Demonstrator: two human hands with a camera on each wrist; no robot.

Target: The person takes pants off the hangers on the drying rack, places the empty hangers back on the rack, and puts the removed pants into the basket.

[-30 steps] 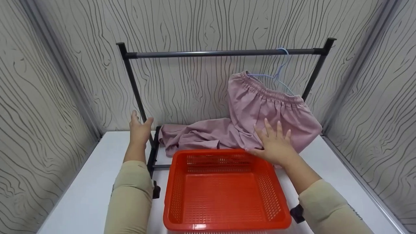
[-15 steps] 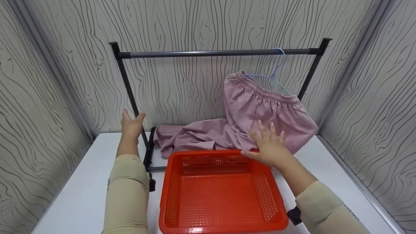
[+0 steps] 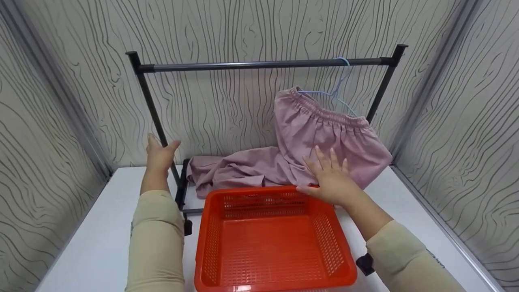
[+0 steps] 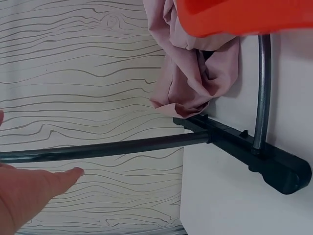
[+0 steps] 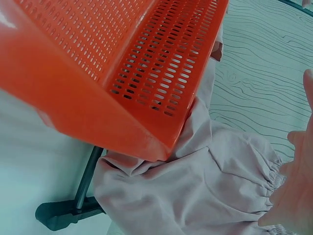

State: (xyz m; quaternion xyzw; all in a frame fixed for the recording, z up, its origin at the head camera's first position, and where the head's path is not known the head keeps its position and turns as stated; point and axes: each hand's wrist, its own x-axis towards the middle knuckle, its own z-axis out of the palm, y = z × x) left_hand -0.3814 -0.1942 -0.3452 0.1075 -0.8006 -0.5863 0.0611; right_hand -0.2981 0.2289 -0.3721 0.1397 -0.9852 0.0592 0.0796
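Observation:
Fingers spread, my right hand [image 3: 334,182] hovers over the back right corner of a red plastic basket [image 3: 273,251], overlapping pink trousers [image 3: 332,138] behind it. Their gathered elastic waist hangs slanted from a blue hanger [image 3: 334,92], while the legs lie bunched at the rack's base. My left hand [image 3: 160,158] is beside the left post [image 3: 150,101] of a black clothes rack, thumb apart from the fingers. In the left wrist view its thumb [image 4: 54,183] lies along one side of the post, with a fingertip at the frame's edge on the other. Neither hand holds anything.
The rack's top bar [image 3: 243,65] spans the back, with the hanger hooked near its right end. Wood-patterned panels [image 3: 227,32] enclose the white table [image 3: 101,235]. The rack's black foot [image 4: 274,166] sits on the table at left.
In the head view the whole scene has shifted slightly left. Both hands keep nearly the same pose beside the rack and over the basket; the trousers and basket look unchanged.

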